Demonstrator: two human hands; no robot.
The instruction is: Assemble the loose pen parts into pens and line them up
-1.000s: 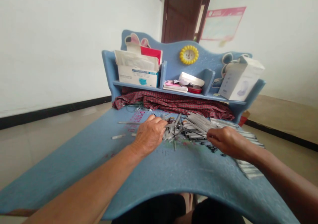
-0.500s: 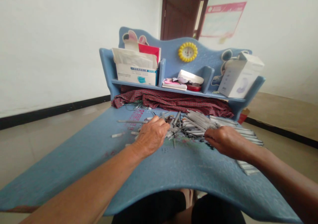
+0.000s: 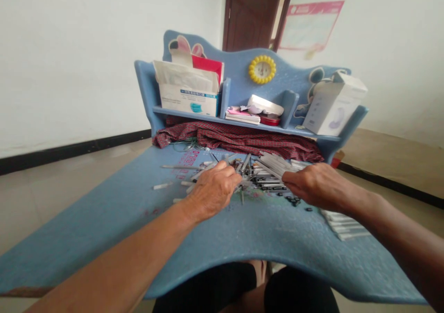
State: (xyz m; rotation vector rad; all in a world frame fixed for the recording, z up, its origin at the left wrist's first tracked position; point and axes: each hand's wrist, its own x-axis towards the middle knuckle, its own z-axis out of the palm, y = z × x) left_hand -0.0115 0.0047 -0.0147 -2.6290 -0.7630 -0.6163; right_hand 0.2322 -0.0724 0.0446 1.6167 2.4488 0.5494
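My right hand is closed around a bundle of whitish, see-through pen barrels, which point away to the upper left. My left hand is at the near left side of a loose heap of pen parts. Its fingers are bent together, and what they grip is hidden. Beneath the held bundle lie several dark-tipped pens. Small black caps are scattered just below my right hand. More pale barrels lie under my right wrist. A short white tube rests left of my left hand.
The blue desk has a curved front edge and a raised shelf. Red checked cloth lies along the shelf's foot. A face mask box, a white box, papers and a red tin stand on the shelf.
My right hand has shifted slightly up and left with the barrels, uncovering more black caps. My left hand has moved slightly right. The view has tilted a little.
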